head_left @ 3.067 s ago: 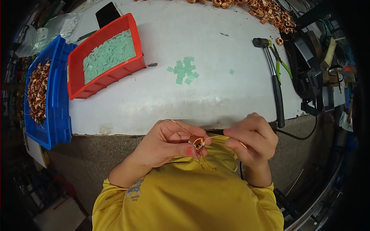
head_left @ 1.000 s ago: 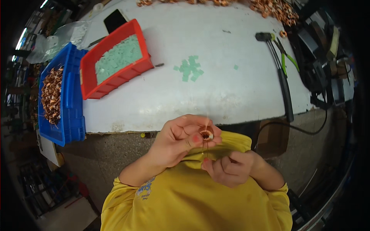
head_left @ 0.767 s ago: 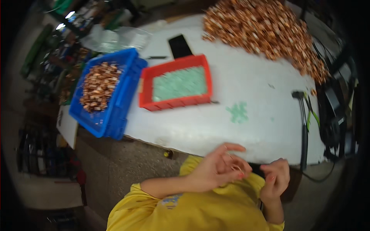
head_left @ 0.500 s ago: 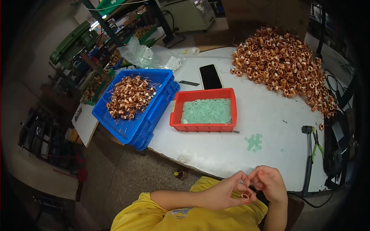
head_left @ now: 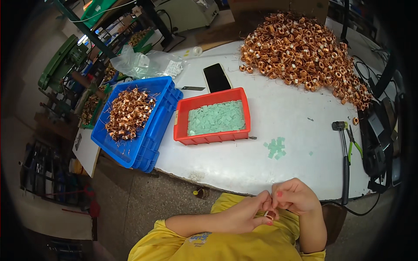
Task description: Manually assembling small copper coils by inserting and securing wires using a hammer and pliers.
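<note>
Close to my body, just off the table's front edge, my left hand (head_left: 249, 214) holds a small copper wire coil (head_left: 270, 215) between thumb and fingers. My right hand (head_left: 298, 196) is closed in a pinch right beside it, its fingertips meeting those of the left above the coil. What sits in that pinch is hidden; it may be a wire end of the coil. Beyond my hands, a few pale green paper-like pieces (head_left: 276, 148) lie loose on the white table (head_left: 217, 163). A red bin (head_left: 212, 138) holds many more of these pieces.
To the left stands a blue crate (head_left: 150, 143) with copper coils (head_left: 130, 114). A large heap of coils (head_left: 300, 52) covers the back right. A phone (head_left: 217, 78), a flat dark blade (head_left: 193, 88), a plastic bag (head_left: 141, 63), a hammer (head_left: 345, 165) and green-handled pliers (head_left: 355, 145) lie around.
My view has shifted, so the table's things sit further left and higher. My hands have drawn closer together, and the coil has turned in my left fingers.
</note>
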Tool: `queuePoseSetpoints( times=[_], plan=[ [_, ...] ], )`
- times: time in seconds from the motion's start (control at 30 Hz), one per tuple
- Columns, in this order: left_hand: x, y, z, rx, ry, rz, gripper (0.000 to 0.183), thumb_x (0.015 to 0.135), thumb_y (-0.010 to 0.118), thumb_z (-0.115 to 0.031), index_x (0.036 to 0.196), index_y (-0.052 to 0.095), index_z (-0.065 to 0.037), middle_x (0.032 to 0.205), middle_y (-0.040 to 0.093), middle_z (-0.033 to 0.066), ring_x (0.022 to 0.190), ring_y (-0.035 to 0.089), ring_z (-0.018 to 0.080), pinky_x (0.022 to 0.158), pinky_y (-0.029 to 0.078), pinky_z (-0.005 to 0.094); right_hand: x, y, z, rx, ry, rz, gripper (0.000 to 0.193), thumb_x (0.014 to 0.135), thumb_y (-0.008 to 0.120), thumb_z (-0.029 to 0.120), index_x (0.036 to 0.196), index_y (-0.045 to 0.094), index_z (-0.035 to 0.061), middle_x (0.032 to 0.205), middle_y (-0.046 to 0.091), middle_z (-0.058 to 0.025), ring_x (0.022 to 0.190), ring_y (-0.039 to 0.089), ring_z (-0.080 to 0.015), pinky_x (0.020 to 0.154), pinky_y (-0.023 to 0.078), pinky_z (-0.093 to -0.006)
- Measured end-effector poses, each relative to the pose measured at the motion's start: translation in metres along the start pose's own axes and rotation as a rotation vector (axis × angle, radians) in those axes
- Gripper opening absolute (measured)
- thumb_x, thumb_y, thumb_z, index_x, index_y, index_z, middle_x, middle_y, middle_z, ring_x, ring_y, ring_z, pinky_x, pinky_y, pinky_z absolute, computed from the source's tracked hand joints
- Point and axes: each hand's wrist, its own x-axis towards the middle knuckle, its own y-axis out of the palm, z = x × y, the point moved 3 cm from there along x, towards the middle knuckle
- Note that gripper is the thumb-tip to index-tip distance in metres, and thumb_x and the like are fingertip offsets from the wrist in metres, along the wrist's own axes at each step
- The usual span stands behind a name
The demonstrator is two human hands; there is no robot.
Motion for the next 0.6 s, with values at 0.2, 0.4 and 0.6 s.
queuePoseSetpoints(
  times=[0.2,0.4,0.6],
  plan=[
    [-0.001,0.003,0.002,-0.125,0.066,0.004,0.036,0.081,0.059,0.006,0.081,0.027,-0.009,0.095,0.063,0.0125,0.092,0.062,0.0196,0.075,0.049,0.0271,-0.01,-0.003,-0.005,0.109,-0.192,-0.248,0.018,0.081,0.054,0.004,0.067,0.063,-0.0031,0.06,0.049,-0.0015,0.05,0.032,-0.0061,0.046,0.024,-0.0173],
    [0.003,-0.014,0.0,-0.109,0.089,-0.233,0.04,0.078,0.061,0.009,0.079,0.026,-0.009,0.085,0.064,0.0132,0.082,0.064,0.0197,0.069,0.051,0.0264,-0.044,0.013,0.005,-0.46,-0.617,-0.506,0.022,0.082,0.055,0.007,0.062,0.061,0.0016,0.057,0.046,0.0012,0.054,0.034,-0.0063,0.049,0.025,-0.0181],
    [0.006,-0.007,-0.001,0.045,0.063,-0.171,0.043,0.077,0.063,0.01,0.078,0.025,-0.01,0.083,0.063,0.014,0.082,0.065,0.0217,0.066,0.051,0.0245,-0.022,0.012,0.029,-0.485,-0.277,-0.299,0.025,0.088,0.056,0.018,0.073,0.064,0.0,0.065,0.044,0.0007,0.054,0.033,-0.0066,0.047,0.026,-0.0185]
  ],
)
